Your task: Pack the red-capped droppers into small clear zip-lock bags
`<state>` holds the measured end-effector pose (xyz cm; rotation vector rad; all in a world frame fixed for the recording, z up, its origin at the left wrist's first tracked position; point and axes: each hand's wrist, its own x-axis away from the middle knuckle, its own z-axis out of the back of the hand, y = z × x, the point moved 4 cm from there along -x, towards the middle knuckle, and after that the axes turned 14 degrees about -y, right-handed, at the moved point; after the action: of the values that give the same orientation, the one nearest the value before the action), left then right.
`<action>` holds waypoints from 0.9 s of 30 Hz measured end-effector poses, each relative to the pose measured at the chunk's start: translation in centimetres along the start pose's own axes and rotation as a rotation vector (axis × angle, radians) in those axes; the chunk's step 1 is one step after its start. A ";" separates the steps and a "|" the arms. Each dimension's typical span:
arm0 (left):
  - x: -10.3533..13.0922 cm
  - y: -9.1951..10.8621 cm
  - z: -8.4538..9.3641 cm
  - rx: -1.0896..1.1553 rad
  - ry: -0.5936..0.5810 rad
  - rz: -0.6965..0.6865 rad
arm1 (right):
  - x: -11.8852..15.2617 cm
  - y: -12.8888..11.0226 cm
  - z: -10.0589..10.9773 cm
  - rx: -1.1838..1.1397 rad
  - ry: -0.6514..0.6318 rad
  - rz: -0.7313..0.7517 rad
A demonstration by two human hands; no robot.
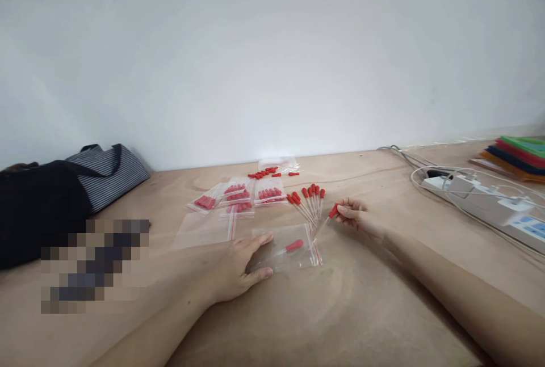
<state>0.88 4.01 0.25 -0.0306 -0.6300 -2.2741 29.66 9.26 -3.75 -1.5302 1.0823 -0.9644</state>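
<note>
My left hand point(249, 262) lies with thumb and fingers apart on the left end of a clear zip bag point(276, 262). Inside that bag is one dropper with a red bulb point(294, 245). Between the fingertips of my right hand point(351, 212) is the red bulb of another glass dropper point(334, 211); its thin tube slants down and left toward the bag's zip end. Just beyond, several red-bulbed droppers point(313, 199) lie fanned out on the wooden table point(340, 310). Whether the held tube touches the bag, I cannot tell.
Behind my left hand lie a flat zip bag point(204, 228) and several bags of red bulbs point(238, 199). Loose red bulbs point(266, 172) are near the wall. A power strip point(485, 202) with cables lies right, colored folders point(515, 157) beyond. A dark bag point(42, 202) stands left.
</note>
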 end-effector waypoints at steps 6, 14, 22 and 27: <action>-0.2 -0.3 -0.3 0.046 0.022 0.011 | 1.0 0.8 -3.3 0.084 -0.136 -0.055; -0.3 -0.3 -0.3 0.073 0.057 0.001 | 1.7 0.8 -6.7 0.360 -0.352 0.005; -0.4 -0.5 -0.5 0.067 0.058 -0.002 | 1.1 1.2 -9.1 0.436 -0.478 0.107; -0.4 -0.6 -0.5 0.058 0.058 0.002 | 0.8 1.2 -9.3 0.474 -0.448 0.065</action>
<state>0.84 4.42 -0.51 0.0623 -0.6652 -2.2455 20.95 5.90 -3.07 -1.2260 0.5324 -0.7190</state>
